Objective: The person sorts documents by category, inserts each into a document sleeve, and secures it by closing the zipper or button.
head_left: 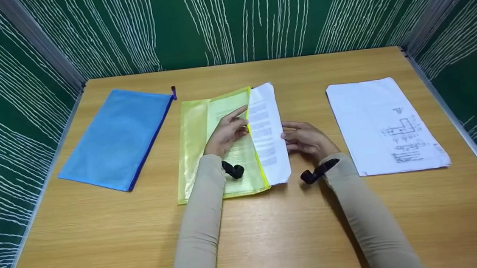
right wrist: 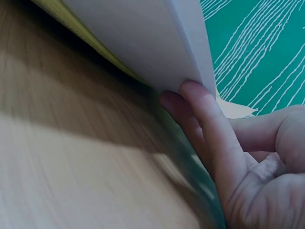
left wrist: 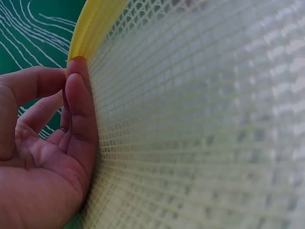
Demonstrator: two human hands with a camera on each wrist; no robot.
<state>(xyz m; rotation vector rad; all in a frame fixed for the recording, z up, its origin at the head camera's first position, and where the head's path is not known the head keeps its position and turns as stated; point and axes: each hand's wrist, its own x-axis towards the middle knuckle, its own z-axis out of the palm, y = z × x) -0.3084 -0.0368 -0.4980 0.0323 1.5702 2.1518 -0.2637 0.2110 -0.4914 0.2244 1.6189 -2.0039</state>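
In the head view, a yellow mesh zip pouch (head_left: 197, 150) lies mid-table with a stack of printed papers (head_left: 266, 136) partly inside it. The papers stick out through its open right side, where the bright yellow zipper edge (left wrist: 90, 28) runs. My left hand (head_left: 227, 130) pinches this edge, the index finger stretched out; the left wrist view shows the fingers (left wrist: 78, 105) bent against the mesh. At the papers' outer edge, my right hand (head_left: 307, 139) holds the stack between thumb and fingers. Up close, two fingertips (right wrist: 193, 90) press against the raised white stack.
A blue zip pouch (head_left: 115, 139) with a dark blue zipper lies on the left of the wooden table (head_left: 272, 233). To the right rests another stack of white papers (head_left: 373, 115), a technical drawing on its top sheet. Green walls (head_left: 170, 28) with white lines enclose the table.
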